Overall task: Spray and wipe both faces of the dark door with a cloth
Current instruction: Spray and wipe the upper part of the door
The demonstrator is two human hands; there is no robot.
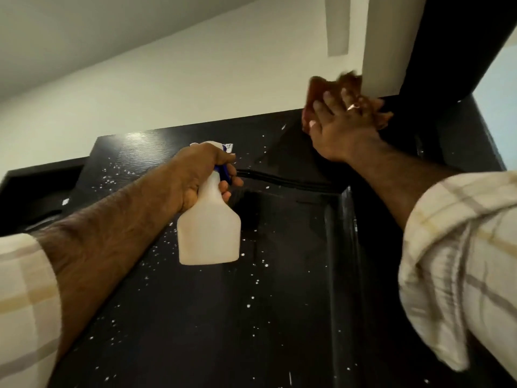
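Observation:
The dark door [279, 289] fills the lower middle of the head view, seen from below, its face dotted with white spray droplets. My left hand [201, 175] grips the neck of a white spray bottle [209, 233] with a blue trigger, held up in front of the door's upper part. My right hand [344, 127] presses a brown cloth [316, 91] with straight fingers against the door's top right corner. The cloth looks blurred.
A dark door frame [461, 130] runs along the right side and over the top corner. A pale wall [195, 79] and ceiling lie above the door. A white beam [391, 37] hangs just above the cloth.

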